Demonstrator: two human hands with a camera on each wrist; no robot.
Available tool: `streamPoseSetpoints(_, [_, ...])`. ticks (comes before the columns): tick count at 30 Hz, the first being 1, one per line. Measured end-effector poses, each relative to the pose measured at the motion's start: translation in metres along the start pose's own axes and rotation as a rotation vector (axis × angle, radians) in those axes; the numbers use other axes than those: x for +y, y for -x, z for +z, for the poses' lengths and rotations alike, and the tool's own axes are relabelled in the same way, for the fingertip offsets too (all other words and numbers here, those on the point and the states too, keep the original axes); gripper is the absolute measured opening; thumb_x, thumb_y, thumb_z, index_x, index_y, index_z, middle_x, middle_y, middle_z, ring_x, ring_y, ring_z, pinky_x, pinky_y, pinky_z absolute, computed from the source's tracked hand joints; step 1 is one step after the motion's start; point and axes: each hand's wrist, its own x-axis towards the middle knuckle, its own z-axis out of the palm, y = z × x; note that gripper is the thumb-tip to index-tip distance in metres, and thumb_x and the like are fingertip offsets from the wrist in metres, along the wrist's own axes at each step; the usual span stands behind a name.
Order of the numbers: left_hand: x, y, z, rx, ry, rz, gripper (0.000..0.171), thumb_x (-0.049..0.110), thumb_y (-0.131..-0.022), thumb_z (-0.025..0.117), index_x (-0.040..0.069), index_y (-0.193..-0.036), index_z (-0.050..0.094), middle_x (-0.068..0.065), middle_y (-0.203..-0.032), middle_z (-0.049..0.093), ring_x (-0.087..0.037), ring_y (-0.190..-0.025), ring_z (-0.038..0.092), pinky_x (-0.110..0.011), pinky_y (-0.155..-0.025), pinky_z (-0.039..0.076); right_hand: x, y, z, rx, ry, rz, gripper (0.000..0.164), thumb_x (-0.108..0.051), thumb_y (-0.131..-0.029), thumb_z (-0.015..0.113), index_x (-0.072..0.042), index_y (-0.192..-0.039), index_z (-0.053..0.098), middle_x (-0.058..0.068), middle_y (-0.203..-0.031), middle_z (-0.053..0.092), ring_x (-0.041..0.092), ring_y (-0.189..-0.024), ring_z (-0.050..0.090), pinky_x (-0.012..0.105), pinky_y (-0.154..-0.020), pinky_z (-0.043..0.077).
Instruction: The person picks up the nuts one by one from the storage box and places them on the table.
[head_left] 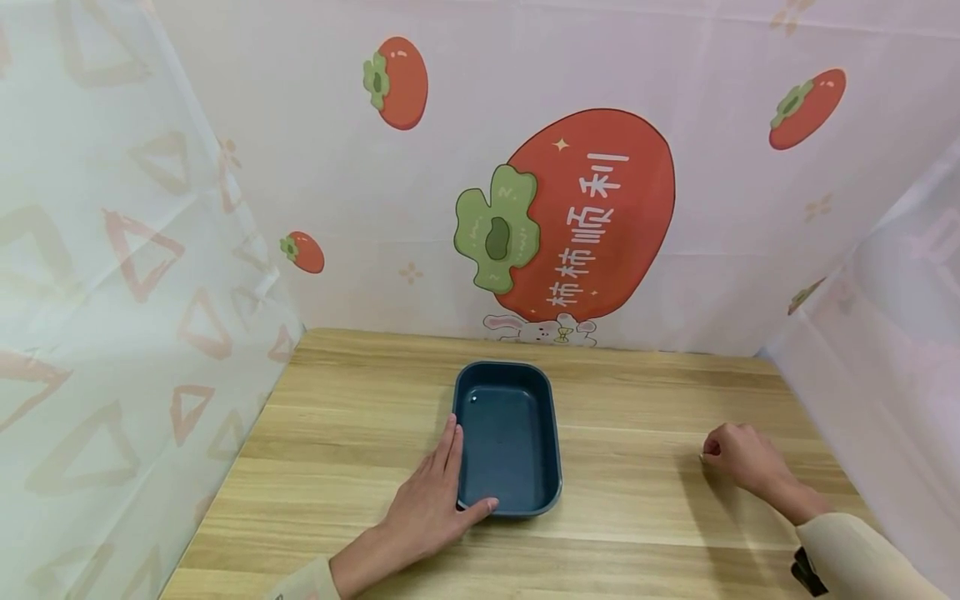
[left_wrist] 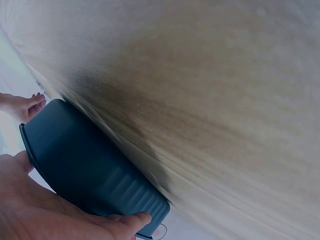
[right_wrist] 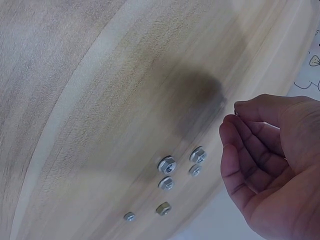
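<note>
A dark blue rectangular tray (head_left: 508, 450) sits on the wooden table. My left hand (head_left: 429, 505) rests against its left side, fingers stretched along the wall and thumb over the near rim. The left wrist view shows those fingers on the tray's outer wall (left_wrist: 95, 160). Well to the right of the tray, my right hand (head_left: 746, 457) is low over the table. Thumb and forefinger of the right hand (right_wrist: 270, 155) pinch a small metal nut (right_wrist: 236, 113), mostly hidden by the fingertips. Several metal flange nuts, including a large one (right_wrist: 167, 164), lie on the table beside that hand.
A small bright spot (head_left: 473, 399) shows inside the tray near its far left corner. A white cloth backdrop with persimmon prints (head_left: 592, 225) stands behind the table (head_left: 360, 400), and patterned cloth (head_left: 135, 292) hangs along both sides.
</note>
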Motion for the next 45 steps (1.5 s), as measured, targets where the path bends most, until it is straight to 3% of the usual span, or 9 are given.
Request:
streamPoseSetpoints(19, [0.0,0.0,0.0,0.0,0.004,-0.004,0.111,0.069,-0.096,0.064,0.004,-0.17,0.012,-0.01,-0.179,0.002,-0.035,-0.159,0.028,-0.057,-0.12,0.039,0.001,-0.003,0.009,-0.029,0.049,-0.026,0.013,-0.005,-0.081,0.083,-0.012,-0.073,0.075,-0.002,-0.075,0.071,0.016,-0.068,0.065,0.041,-0.062,0.057])
streamPoseSetpoints(33, [-0.001,0.001,0.001,0.002,0.008,-0.002,0.112,0.069,-0.096,0.063,0.004,-0.17,0.012,-0.009,-0.179,0.001,-0.034,-0.159,0.028,-0.057,-0.12,0.038,-0.003,0.0,0.007,-0.037,0.04,-0.006,0.009,-0.005,-0.084,0.079,-0.009,-0.077,0.075,0.001,-0.077,0.072,0.017,-0.068,0.065,0.041,-0.062,0.057])
streamPoseSetpoints(36, [-0.001,0.0,0.001,0.005,0.011,0.0,0.112,0.069,-0.096,0.063,0.004,-0.17,0.011,-0.01,-0.179,0.001,-0.034,-0.159,0.027,-0.057,-0.12,0.038,-0.004,0.001,0.007,-0.019,0.039,-0.006,0.01,-0.007,-0.084,0.078,-0.01,-0.077,0.073,0.0,-0.076,0.07,0.014,-0.065,0.059,0.037,-0.057,0.052])
streamPoseSetpoints(40, [-0.001,0.0,0.001,0.0,0.02,0.002,0.112,0.068,-0.096,0.064,0.004,-0.17,0.011,-0.01,-0.179,0.0,-0.035,-0.159,0.027,-0.057,-0.121,0.037,-0.007,-0.001,0.006,-0.012,0.019,0.02,0.026,-0.01,-0.086,0.075,-0.015,-0.068,0.058,-0.005,-0.064,0.048,0.011,-0.057,0.038,0.03,-0.05,0.031])
streamPoseSetpoints(42, [-0.001,0.0,0.001,-0.002,0.023,0.002,0.112,0.068,-0.096,0.064,0.004,-0.17,0.01,-0.01,-0.179,0.0,-0.035,-0.16,0.026,-0.058,-0.121,0.037,-0.01,-0.003,0.003,0.0,0.017,0.018,0.024,-0.01,-0.088,0.076,-0.012,-0.07,0.06,-0.004,-0.065,0.05,0.01,-0.057,0.041,0.03,-0.049,0.033])
streamPoseSetpoints(45, [-0.001,0.0,0.001,-0.001,0.022,0.004,0.112,0.068,-0.096,0.064,0.004,-0.17,0.01,-0.011,-0.179,0.0,-0.035,-0.16,0.026,-0.058,-0.121,0.037,-0.017,-0.006,-0.002,0.014,0.014,0.007,0.012,-0.009,-0.089,0.077,-0.003,-0.08,0.072,0.005,-0.074,0.066,0.013,-0.061,0.056,0.035,-0.051,0.047])
